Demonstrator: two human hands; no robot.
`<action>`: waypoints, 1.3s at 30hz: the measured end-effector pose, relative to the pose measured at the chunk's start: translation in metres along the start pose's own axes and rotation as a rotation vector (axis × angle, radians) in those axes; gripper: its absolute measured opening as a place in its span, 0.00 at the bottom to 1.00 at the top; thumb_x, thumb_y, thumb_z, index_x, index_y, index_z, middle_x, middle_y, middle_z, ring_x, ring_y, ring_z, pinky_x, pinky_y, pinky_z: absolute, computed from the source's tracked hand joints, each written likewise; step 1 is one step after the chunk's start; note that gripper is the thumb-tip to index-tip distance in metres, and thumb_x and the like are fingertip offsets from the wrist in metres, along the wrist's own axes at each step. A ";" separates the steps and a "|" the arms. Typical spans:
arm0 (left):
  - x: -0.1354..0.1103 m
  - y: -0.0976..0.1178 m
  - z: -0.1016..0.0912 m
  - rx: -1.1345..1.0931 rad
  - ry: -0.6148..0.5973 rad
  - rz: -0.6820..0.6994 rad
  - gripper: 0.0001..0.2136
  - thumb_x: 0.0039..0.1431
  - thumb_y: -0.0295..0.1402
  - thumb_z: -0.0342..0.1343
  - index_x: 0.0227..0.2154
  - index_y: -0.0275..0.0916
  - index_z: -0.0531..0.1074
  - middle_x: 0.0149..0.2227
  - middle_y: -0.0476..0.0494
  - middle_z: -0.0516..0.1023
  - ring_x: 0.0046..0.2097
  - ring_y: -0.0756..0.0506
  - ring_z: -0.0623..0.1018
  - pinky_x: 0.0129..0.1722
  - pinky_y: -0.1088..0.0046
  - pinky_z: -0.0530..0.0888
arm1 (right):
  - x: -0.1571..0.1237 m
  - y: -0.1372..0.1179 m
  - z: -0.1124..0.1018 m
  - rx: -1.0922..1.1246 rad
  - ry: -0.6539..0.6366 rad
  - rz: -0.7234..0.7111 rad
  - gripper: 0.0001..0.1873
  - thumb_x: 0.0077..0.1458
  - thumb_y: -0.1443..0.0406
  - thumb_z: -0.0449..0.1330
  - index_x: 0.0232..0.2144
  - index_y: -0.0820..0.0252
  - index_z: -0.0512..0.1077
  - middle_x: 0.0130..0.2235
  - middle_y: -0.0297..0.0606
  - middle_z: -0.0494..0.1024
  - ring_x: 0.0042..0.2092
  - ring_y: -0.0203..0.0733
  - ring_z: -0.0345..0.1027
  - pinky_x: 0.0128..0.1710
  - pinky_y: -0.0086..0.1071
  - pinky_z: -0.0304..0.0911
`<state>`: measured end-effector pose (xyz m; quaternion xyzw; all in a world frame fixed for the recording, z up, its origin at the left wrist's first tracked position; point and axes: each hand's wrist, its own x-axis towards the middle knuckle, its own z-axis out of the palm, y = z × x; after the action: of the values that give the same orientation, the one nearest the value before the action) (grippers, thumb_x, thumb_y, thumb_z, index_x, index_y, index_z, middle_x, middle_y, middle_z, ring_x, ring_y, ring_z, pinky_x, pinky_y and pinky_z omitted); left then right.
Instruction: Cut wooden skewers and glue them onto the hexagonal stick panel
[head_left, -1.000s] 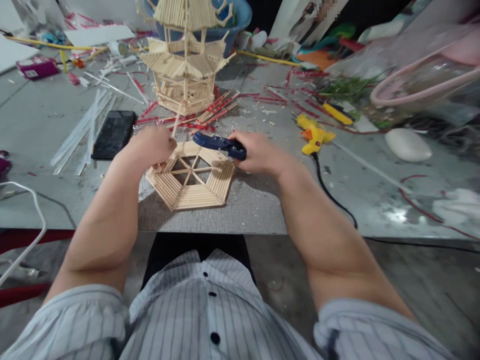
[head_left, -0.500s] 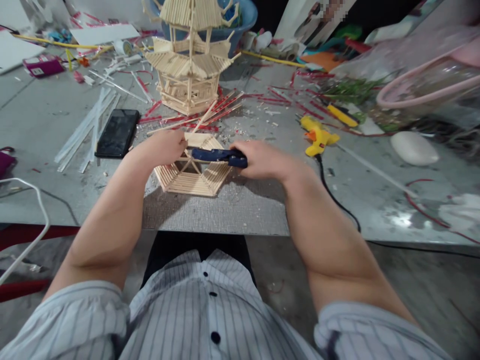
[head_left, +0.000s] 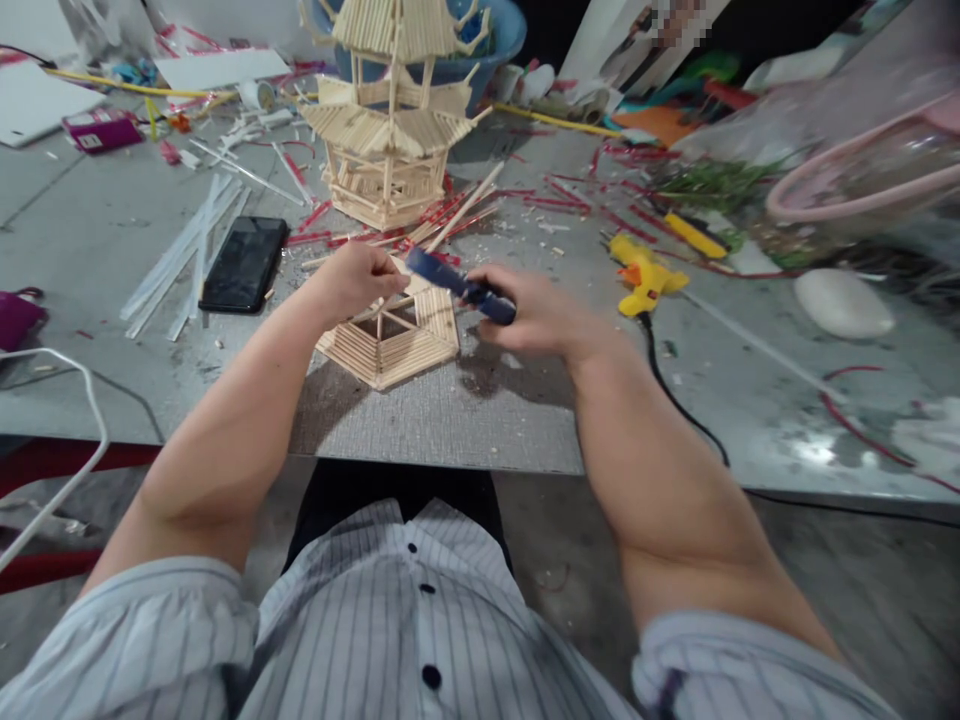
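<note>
My left hand (head_left: 364, 283) is closed in a pinch over the far left side of a hexagonal frame of wooden sticks (head_left: 379, 365). Whatever lies between its fingertips is too small or hidden to make out. The frame lies flat on the table with one corner toward me, and thin spokes cross its open middle. Wrapped in my right hand (head_left: 525, 310) is a dark blue hand tool (head_left: 439, 270), slightly blurred, its kind unclear. Its long end points left over the frame's far right side. Loose wooden sticks (head_left: 469, 205) lie just beyond.
Behind the frame stands a stick pagoda model (head_left: 390, 150), with a blue basin (head_left: 499, 40) behind it. A black phone (head_left: 245, 265) and clear glue sticks (head_left: 176, 250) lie left. To the right are a yellow glue gun (head_left: 641, 275), its cord, and a white oval object (head_left: 844, 302).
The hexagonal frame has turned, bringing a corner toward me. My left hand has shifted right and slightly away. The blue tool has tilted, its far end higher. A loose stick changed position.
</note>
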<state>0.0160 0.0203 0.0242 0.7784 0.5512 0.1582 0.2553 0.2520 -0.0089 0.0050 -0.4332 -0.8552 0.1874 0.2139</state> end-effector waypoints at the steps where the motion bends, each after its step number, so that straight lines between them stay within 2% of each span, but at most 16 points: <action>1: 0.000 0.001 0.002 -0.017 -0.016 0.004 0.11 0.55 0.39 0.52 0.29 0.36 0.75 0.22 0.49 0.68 0.28 0.51 0.66 0.31 0.73 0.62 | 0.001 0.002 0.001 0.031 0.058 0.015 0.22 0.42 0.69 0.56 0.44 0.56 0.67 0.42 0.40 0.77 0.43 0.49 0.71 0.41 0.40 0.64; 5: 0.000 0.009 0.012 0.048 -0.048 0.021 0.11 0.52 0.37 0.55 0.25 0.35 0.75 0.19 0.50 0.66 0.26 0.51 0.65 0.30 0.74 0.60 | 0.004 0.007 0.008 0.046 0.250 0.051 0.20 0.45 0.68 0.55 0.44 0.53 0.65 0.41 0.39 0.76 0.42 0.49 0.71 0.44 0.43 0.66; 8: -0.001 0.014 0.017 0.098 -0.070 0.047 0.10 0.52 0.36 0.54 0.23 0.36 0.75 0.19 0.50 0.67 0.26 0.51 0.66 0.29 0.75 0.59 | 0.007 0.009 0.014 -0.081 0.275 0.057 0.22 0.47 0.67 0.56 0.47 0.51 0.64 0.48 0.42 0.74 0.50 0.53 0.68 0.49 0.48 0.64; 11: -0.001 0.015 0.018 0.148 -0.089 0.064 0.09 0.51 0.35 0.55 0.23 0.36 0.75 0.18 0.51 0.66 0.26 0.51 0.65 0.28 0.75 0.58 | 0.009 0.012 0.018 -0.158 0.285 -0.012 0.25 0.46 0.66 0.58 0.50 0.52 0.62 0.57 0.46 0.67 0.60 0.57 0.58 0.54 0.52 0.59; 14: 0.001 0.011 0.019 0.193 -0.077 0.087 0.09 0.51 0.35 0.56 0.24 0.35 0.76 0.20 0.49 0.68 0.26 0.50 0.66 0.28 0.74 0.59 | 0.010 0.014 0.020 -0.158 0.243 -0.037 0.26 0.46 0.67 0.58 0.50 0.53 0.62 0.57 0.47 0.66 0.60 0.58 0.58 0.53 0.52 0.59; 18: 0.006 0.001 0.025 0.167 -0.025 0.166 0.08 0.50 0.33 0.55 0.31 0.36 0.77 0.30 0.46 0.76 0.33 0.48 0.71 0.33 0.75 0.64 | 0.009 0.013 0.021 -0.157 0.116 0.007 0.25 0.45 0.67 0.58 0.49 0.55 0.64 0.49 0.45 0.73 0.52 0.56 0.67 0.47 0.47 0.62; 22: 0.005 -0.002 0.029 0.107 -0.003 0.176 0.10 0.49 0.30 0.56 0.35 0.37 0.76 0.36 0.46 0.78 0.37 0.48 0.73 0.36 0.76 0.67 | 0.009 0.010 0.021 -0.218 0.073 0.019 0.24 0.44 0.68 0.58 0.47 0.56 0.65 0.46 0.45 0.74 0.47 0.54 0.68 0.44 0.44 0.62; 28: 0.003 0.001 0.028 0.075 0.017 0.129 0.10 0.47 0.30 0.57 0.34 0.35 0.76 0.34 0.46 0.78 0.37 0.48 0.73 0.37 0.77 0.67 | 0.009 0.008 0.021 -0.234 0.055 0.021 0.25 0.43 0.68 0.58 0.47 0.60 0.65 0.46 0.49 0.74 0.47 0.56 0.69 0.44 0.44 0.62; 32: 0.007 -0.003 0.029 0.083 0.015 0.160 0.09 0.46 0.30 0.57 0.32 0.34 0.75 0.33 0.46 0.77 0.35 0.49 0.72 0.35 0.76 0.67 | 0.008 0.007 0.020 -0.233 0.051 0.039 0.27 0.43 0.68 0.58 0.49 0.61 0.65 0.47 0.50 0.74 0.48 0.56 0.69 0.44 0.44 0.62; 39: 0.004 -0.005 0.022 0.036 -0.061 0.225 0.03 0.45 0.29 0.57 0.23 0.34 0.71 0.26 0.48 0.73 0.30 0.51 0.70 0.31 0.75 0.65 | 0.007 0.005 0.019 -0.203 0.028 0.077 0.29 0.43 0.68 0.59 0.51 0.60 0.64 0.49 0.49 0.74 0.50 0.57 0.68 0.46 0.46 0.63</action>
<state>0.0255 0.0204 0.0031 0.8443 0.4549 0.1523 0.2386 0.2415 -0.0028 -0.0116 -0.4876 -0.8495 0.1019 0.1736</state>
